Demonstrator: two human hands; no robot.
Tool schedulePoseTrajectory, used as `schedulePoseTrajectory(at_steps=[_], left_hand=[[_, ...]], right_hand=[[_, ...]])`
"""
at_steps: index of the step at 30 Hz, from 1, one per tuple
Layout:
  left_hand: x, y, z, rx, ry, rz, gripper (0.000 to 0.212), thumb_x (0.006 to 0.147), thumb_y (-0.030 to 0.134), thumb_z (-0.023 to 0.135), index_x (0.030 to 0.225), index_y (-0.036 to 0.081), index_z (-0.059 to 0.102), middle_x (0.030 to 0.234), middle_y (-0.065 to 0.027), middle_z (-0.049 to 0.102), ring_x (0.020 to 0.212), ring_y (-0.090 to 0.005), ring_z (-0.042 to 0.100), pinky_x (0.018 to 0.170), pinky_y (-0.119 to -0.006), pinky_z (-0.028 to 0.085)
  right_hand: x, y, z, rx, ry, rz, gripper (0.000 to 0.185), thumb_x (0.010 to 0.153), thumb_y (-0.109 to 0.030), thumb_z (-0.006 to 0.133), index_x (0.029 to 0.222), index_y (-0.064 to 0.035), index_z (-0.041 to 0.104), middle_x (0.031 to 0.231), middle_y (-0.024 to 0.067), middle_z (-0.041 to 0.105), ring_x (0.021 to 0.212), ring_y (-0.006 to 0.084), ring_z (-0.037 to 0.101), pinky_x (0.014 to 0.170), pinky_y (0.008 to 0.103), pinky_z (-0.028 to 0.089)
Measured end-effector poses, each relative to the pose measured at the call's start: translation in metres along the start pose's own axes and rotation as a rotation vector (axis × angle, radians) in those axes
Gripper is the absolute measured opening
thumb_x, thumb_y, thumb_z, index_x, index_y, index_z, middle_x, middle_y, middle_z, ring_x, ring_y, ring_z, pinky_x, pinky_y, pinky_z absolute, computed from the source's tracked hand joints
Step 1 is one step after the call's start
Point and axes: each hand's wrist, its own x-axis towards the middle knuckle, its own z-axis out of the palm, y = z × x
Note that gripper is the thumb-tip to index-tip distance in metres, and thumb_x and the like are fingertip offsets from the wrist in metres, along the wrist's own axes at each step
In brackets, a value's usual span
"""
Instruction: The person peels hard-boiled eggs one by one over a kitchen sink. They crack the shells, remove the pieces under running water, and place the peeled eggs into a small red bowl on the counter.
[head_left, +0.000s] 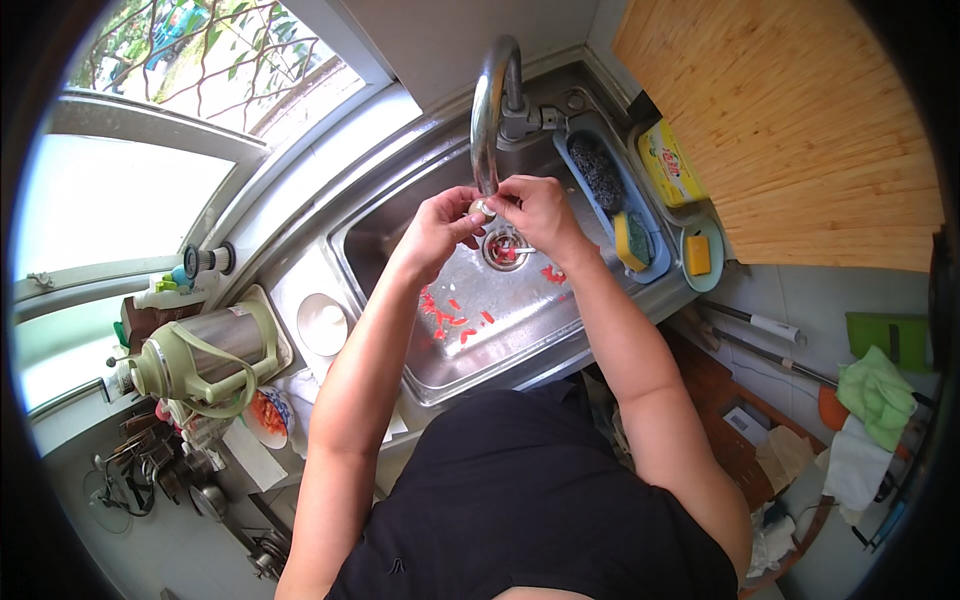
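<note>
Both hands meet under the spout of a chrome faucet (486, 112), above a stainless steel sink (517, 311). My left hand (442, 232) grips a small, round brownish thing (481, 210), perhaps a mushroom or an egg; its kind is unclear. My right hand (536, 214) pinches a whitish part at its upper right side, and the fingertips partly hide it. Below them is the drain (505, 249), with red scraps and a white piece in it. Red pieces (454, 321) lie scattered on the sink floor, and more red scraps (553, 274) lie right of the drain.
Right of the faucet, a blue caddy (651, 225) holds a dark scouring pad and a sponge (632, 241). A soap dish (703, 277) is beside it. On the left stand a white bowl (322, 325), a thermos (202, 360) and a patterned bowl of red pieces (268, 417).
</note>
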Motion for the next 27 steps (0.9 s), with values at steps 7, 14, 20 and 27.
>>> schedulePoseTrajectory(at_steps=[7,14,20,27], left_hand=[[-0.002,0.005,-0.001,0.105,-0.013,0.006,0.021,0.092,0.010,0.065,0.110,0.000,0.061,0.087,-0.0013,0.064,0.076,-0.0089,0.059,0.066,-0.025,0.049],[-0.001,0.003,-0.005,0.041,0.024,0.021,0.023,0.088,0.000,0.065,0.110,0.000,0.058,0.090,-0.0031,0.063,0.079,-0.0110,0.060,0.069,-0.026,0.052],[-0.003,0.002,-0.007,-0.029,0.042,0.047,0.028,0.087,-0.003,0.064,0.114,0.001,0.055,0.097,-0.0058,0.064,0.086,-0.0134,0.061,0.073,-0.027,0.053],[-0.001,0.003,-0.003,0.006,0.083,0.073,0.030,0.088,-0.004,0.063,0.116,-0.001,0.055,0.099,-0.0057,0.064,0.089,-0.0135,0.062,0.076,-0.028,0.054]], right_hand=[[0.003,-0.002,0.001,-0.172,-0.005,-0.240,0.008,0.082,-0.009,0.066,0.082,-0.0019,0.062,0.075,0.0147,0.065,0.070,0.0347,0.064,0.061,0.0423,0.050],[0.001,0.024,0.009,-0.059,0.100,-0.034,0.009,0.082,-0.011,0.067,0.084,-0.0032,0.063,0.079,0.0152,0.066,0.074,0.0358,0.065,0.064,0.0439,0.051],[-0.007,0.030,0.014,-0.320,0.052,0.103,0.014,0.079,-0.017,0.072,0.085,-0.0046,0.067,0.078,0.0154,0.067,0.075,0.0353,0.065,0.067,0.0432,0.050],[-0.005,0.005,0.015,0.029,0.105,0.079,0.014,0.079,-0.015,0.072,0.082,-0.0019,0.068,0.075,0.0142,0.066,0.070,0.0316,0.066,0.062,0.0395,0.049]])
